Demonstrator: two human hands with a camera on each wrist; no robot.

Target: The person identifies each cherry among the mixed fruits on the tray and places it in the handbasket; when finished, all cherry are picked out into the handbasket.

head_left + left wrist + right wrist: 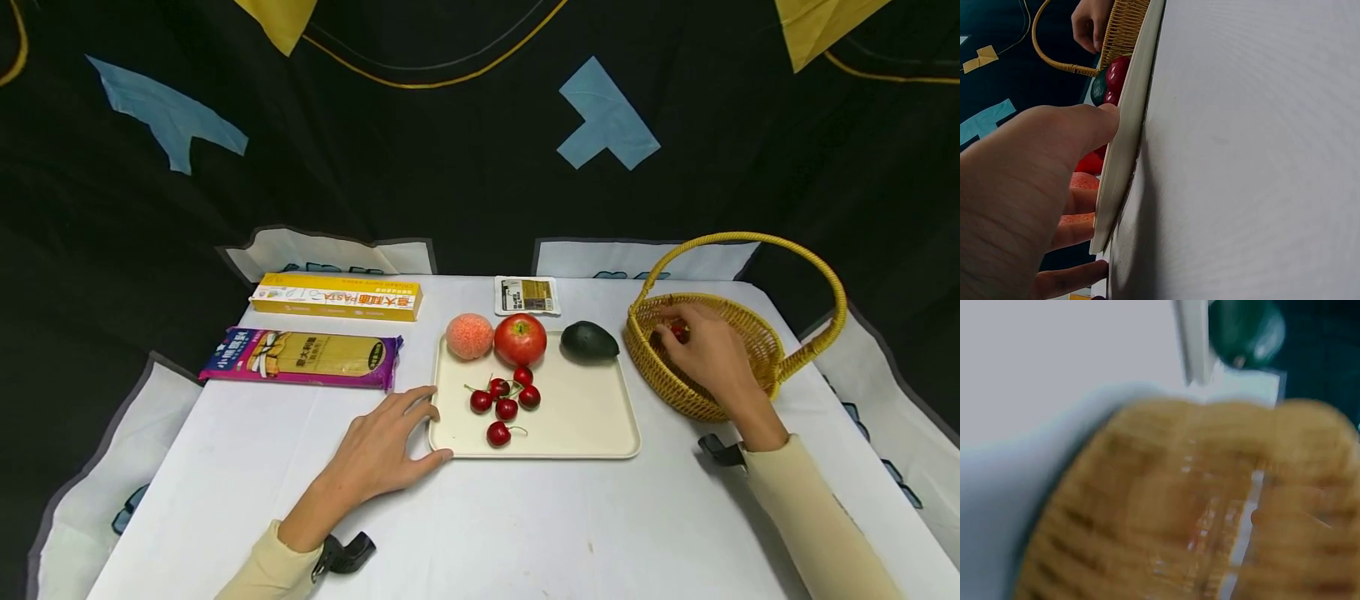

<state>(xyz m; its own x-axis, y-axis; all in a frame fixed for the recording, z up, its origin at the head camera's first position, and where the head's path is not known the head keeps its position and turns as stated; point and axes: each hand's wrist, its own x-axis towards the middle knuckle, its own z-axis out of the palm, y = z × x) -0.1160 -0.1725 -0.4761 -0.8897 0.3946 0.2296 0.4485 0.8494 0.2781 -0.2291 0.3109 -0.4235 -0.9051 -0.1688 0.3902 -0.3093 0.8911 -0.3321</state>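
Note:
My left hand lies at the left front corner of a cream tray, fingers spread along its left side and thumb at its front edge. In the left wrist view the thumb rests at the tray rim. The tray bears several cherries, a red apple, a bumpy pinkish-orange ball-shaped fruit and a dark green avocado. My right hand reaches into a wicker basket, curled fingers and thumb at a red cherry. The right wrist view is blurred by motion.
A yellow pasta box and a purple pasta packet lie at the left back. Behind the tray lies a small white sachet. The basket's tall handle arches over its opening. A dark curtain closes off the back.

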